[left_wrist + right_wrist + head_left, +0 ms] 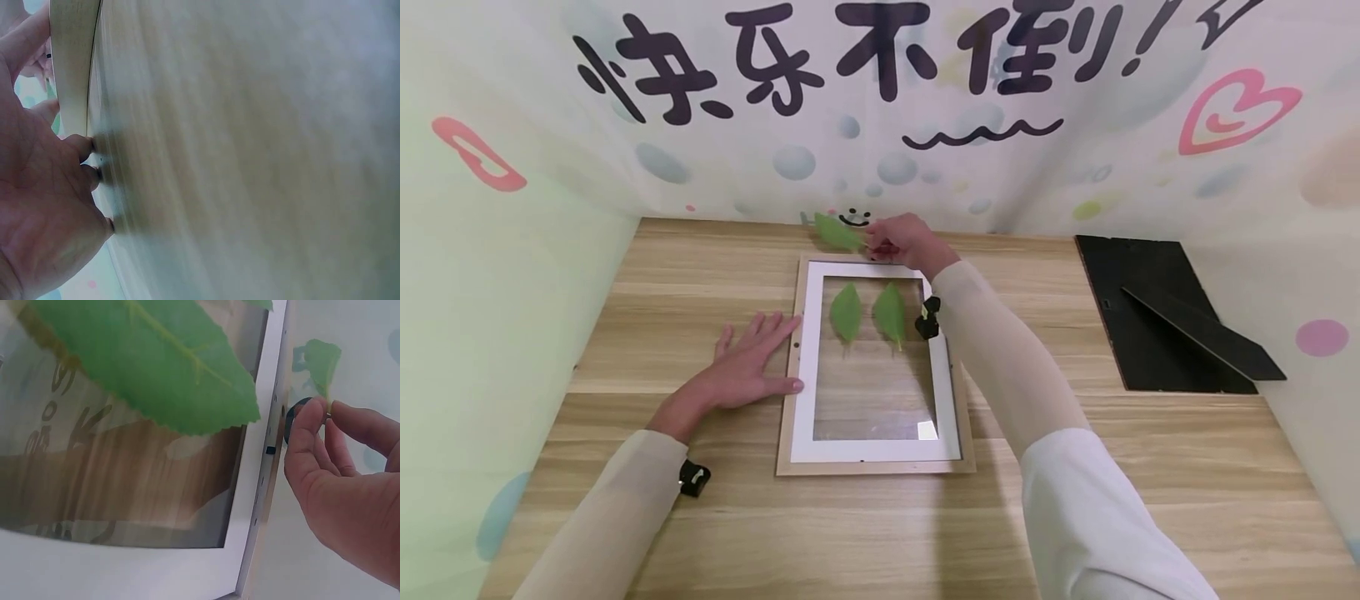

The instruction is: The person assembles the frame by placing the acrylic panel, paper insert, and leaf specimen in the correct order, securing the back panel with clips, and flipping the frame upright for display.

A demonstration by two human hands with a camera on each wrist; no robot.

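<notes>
A picture frame [880, 468] with a light wood border and a white mat lies flat on the table. Two green leaves [846, 313] [890, 313] lie side by side on its clear pane. Above the frame's far edge, my right hand [904, 240] pinches another green leaf [324, 362] by its stem, between thumb and finger. Something dark and rounded [291, 422] shows by those fingertips; its kind cannot be told. My left hand [741, 367] rests on the table with fingers spread, its thumb and index fingertip touching the frame's left side.
To the right lies a black backing board [1138, 275] with its stand leg [1206, 329] folded out at an angle. A printed cloth [865, 150] with lettering rises behind the wooden table [865, 542], and more cloth borders both sides.
</notes>
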